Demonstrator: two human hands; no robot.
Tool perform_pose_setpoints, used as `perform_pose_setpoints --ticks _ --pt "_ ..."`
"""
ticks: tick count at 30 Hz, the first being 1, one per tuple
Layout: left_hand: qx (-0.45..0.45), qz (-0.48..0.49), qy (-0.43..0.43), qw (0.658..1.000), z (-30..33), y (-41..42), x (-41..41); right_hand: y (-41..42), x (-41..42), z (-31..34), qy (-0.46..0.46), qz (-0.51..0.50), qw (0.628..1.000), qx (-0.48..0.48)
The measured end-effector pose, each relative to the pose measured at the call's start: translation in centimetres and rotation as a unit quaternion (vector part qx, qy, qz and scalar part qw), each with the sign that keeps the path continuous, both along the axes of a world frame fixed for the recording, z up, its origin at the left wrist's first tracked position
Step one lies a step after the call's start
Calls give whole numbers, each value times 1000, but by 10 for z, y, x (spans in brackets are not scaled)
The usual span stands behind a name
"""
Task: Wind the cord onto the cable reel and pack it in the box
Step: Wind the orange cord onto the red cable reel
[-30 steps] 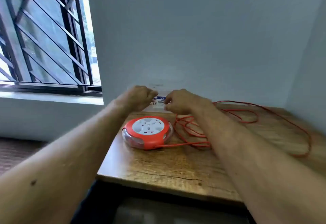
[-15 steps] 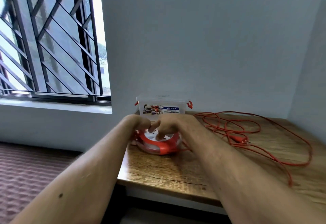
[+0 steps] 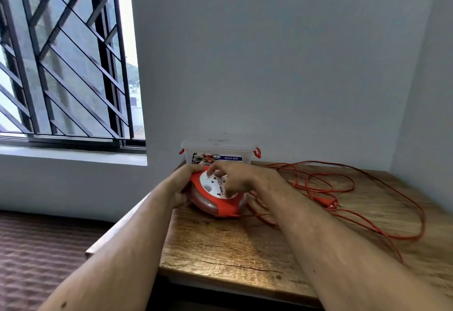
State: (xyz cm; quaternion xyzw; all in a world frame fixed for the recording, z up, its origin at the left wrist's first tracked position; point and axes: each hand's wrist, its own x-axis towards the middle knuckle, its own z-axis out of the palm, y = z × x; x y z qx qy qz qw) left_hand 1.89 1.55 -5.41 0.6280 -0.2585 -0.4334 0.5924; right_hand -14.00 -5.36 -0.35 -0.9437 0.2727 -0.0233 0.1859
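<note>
A round orange cable reel [image 3: 221, 206] with a white socket face is tilted up off the wooden table [image 3: 245, 249]. My left hand [image 3: 187, 183] grips its left rim. My right hand [image 3: 235, 178] rests on the white face with fingers curled on it. The orange cord [image 3: 367, 215] lies in loose loops over the right half of the table, its plug [image 3: 328, 203] among them. A clear plastic box [image 3: 219, 151] with orange latches and its lid on stands against the wall just behind the reel.
Grey walls close the table at the back and right. A barred window [image 3: 61, 65] and its sill are to the left. Brown ribbed flooring [image 3: 36, 249] lies below the table's left edge.
Both hands came back from the box to the reel and took hold of it. The reel now tilts up off the table. The camera has shifted, so the table sits further right.
</note>
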Motion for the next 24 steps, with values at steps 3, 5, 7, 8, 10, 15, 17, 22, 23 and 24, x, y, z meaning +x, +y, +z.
perform_pose_setpoints --ticks 3,5,7,8,10,15,17,22,23,24 --pt "-21 -4 5 1000 -6 -1 0 3 0 0 24 7 999 -36" --pt "-28 -5 6 1000 -8 1 -2 4 3 -2 38 12 997 -67" --pt "-32 -5 8 999 -9 2 -3 2 5 -8 50 21 993 -104" --pt "-39 -5 10 999 -9 1 -3 0 5 -11 52 21 991 -119" --pt "-71 5 26 997 -12 2 -1 -4 3 -14 32 26 990 -138" --pt "-196 -19 140 970 -21 3 -5 -4 -13 -8 -54 53 991 -111" --pt "-208 -48 170 962 -21 3 -14 -3 -12 -8 -57 49 991 -115" --pt "-243 -59 191 949 -27 3 -32 -2 -21 -1 -13 7 987 -160" --pt "-249 -62 191 947 -27 3 -34 -2 -20 -1 -27 -9 983 -183" --pt "-249 -63 193 947 -26 3 -37 -1 -18 -3 -45 -32 979 -195"
